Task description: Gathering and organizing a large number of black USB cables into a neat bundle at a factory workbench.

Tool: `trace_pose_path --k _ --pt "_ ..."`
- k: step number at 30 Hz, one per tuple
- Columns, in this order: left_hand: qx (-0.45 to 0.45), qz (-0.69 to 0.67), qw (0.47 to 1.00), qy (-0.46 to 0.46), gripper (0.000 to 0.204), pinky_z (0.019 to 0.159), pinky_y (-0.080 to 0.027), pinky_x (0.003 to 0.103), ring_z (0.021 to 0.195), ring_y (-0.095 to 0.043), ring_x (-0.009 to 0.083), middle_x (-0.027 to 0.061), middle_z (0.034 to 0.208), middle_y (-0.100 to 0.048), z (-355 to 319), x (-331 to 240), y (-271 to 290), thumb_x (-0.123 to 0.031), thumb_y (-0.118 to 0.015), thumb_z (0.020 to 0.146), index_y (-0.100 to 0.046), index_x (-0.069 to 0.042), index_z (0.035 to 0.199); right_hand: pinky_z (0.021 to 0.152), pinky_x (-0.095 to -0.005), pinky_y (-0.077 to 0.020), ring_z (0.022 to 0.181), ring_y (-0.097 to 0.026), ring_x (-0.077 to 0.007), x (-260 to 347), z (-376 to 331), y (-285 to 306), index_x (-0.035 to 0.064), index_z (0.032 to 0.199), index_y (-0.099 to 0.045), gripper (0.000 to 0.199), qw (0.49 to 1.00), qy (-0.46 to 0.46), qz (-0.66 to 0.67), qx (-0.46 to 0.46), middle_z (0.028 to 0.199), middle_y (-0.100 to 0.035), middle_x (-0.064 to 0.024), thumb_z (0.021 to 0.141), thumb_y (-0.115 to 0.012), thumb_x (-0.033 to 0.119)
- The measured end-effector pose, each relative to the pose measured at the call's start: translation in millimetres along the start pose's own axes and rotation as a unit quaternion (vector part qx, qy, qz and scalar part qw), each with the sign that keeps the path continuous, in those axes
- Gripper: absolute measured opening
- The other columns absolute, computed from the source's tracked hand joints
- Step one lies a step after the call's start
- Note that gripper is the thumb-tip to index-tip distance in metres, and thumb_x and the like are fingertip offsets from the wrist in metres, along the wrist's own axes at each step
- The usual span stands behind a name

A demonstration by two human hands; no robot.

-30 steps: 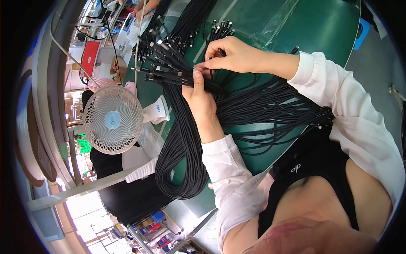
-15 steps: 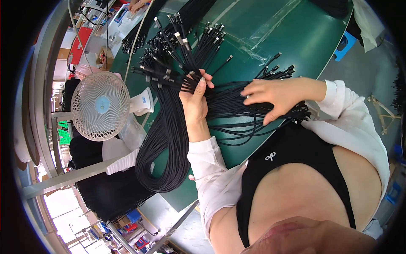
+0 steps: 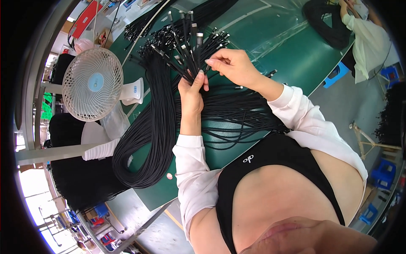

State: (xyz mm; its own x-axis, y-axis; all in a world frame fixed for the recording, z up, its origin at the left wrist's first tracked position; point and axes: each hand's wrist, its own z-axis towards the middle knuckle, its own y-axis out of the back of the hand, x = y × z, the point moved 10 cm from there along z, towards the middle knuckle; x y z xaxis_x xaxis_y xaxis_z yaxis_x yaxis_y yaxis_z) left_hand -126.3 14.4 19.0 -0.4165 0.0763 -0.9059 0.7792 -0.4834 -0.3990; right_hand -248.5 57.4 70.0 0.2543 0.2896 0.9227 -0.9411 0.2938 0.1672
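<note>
My left hand [image 3: 192, 93] is closed around the lower part of a fanned bunch of black cables [image 3: 186, 61], their metal-tipped plugs pointing up and away. Thumb and forefinger of my right hand [image 3: 234, 67] pinch together at the right side of this bunch, seemingly on a single black cable; its end is partly hidden by the fingers. Below both hands, more loose black cables [image 3: 237, 112] lie across the green table. A thick looped bundle of black cables [image 3: 146, 148] hangs down beside my left forearm.
A white fan [image 3: 94, 84] stands at the left, near a metal rail [image 3: 59, 153]. Piles of plug ends [image 3: 163, 38] cover the table's far left. Beyond the green table [image 3: 279, 55], a coiled black bundle [image 3: 327, 25] lies near another person's sleeve [image 3: 366, 38]. Blue stools [image 3: 337, 75] stand right.
My right hand has left the loose cables on the table and moved up and left to the bunch in my left hand. The view has shifted, bringing another person into sight at far right.
</note>
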Motion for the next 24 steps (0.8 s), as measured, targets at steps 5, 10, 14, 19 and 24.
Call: trace_pose_path --k 5,10,14,19,24 --pt "-0.035 0.007 0.999 -0.008 0.01 0.045 -0.031 0.018 0.052 -0.041 0.0065 0.0 0.065 -0.048 1 2 1 -0.01 -0.058 0.084 -0.05 -0.004 0.082 0.053 -0.0192 -0.0427 0.059 -0.051 -0.0051 -18 -9 -7 -0.0019 0.085 -0.057 0.015 0.999 -0.009 0.042 -0.013 0.071 -0.058 -0.0015 0.084 -0.06 0.013" --pt "-0.013 0.012 1.0 0.005 0.01 0.044 -0.031 0.017 0.053 -0.041 0.0049 -0.0017 0.068 -0.048 -5 12 -6 -0.009 -0.057 0.084 -0.053 -0.002 0.09 0.054 -0.0217 -0.0429 0.06 -0.052 -0.0071 0 -15 -11 -0.0017 0.081 -0.056 0.012 0.995 0.088 -0.025 -0.029 0.07 -0.058 -0.0035 0.081 -0.06 0.009" --pt "-0.01 0.011 1.0 0.014 0.015 0.058 -0.041 0.021 0.065 -0.05 0.0098 0.0025 0.077 -0.057 -2 13 -9 -0.008 -0.059 0.083 -0.054 0.0 0.095 0.061 -0.0237 -0.0456 0.065 -0.056 -0.0114 -30 -10 -10 -0.001 0.084 -0.053 0.01 0.987 -0.058 0.148 0.001 0.077 -0.059 -0.0056 0.083 -0.057 0.008" --pt "-0.021 0.023 0.999 0.01 0.023 0.068 -0.045 0.026 0.076 -0.056 0.0139 0.0083 0.093 -0.059 1 0 -11 -0.002 -0.061 0.079 -0.053 0.002 0.1 0.078 -0.029 -0.0439 0.085 -0.056 -0.0156 -23 5 25 -0.0017 0.1 -0.055 0.019 0.95 0.016 0.307 -0.047 0.091 -0.06 -0.0094 0.086 -0.051 0.012" --pt "0.036 0.054 0.997 0.038 0.022 0.062 -0.045 0.024 0.065 -0.054 0.0128 0.0095 0.087 -0.06 -5 0 -24 -0.001 -0.06 0.079 -0.053 0.001 0.099 0.056 -0.018 -0.0414 0.068 -0.05 -0.0039 4 7 30 0.0005 0.102 -0.057 0.021 0.977 -0.004 0.207 -0.054 0.081 -0.057 -0.0012 0.084 -0.059 0.013"
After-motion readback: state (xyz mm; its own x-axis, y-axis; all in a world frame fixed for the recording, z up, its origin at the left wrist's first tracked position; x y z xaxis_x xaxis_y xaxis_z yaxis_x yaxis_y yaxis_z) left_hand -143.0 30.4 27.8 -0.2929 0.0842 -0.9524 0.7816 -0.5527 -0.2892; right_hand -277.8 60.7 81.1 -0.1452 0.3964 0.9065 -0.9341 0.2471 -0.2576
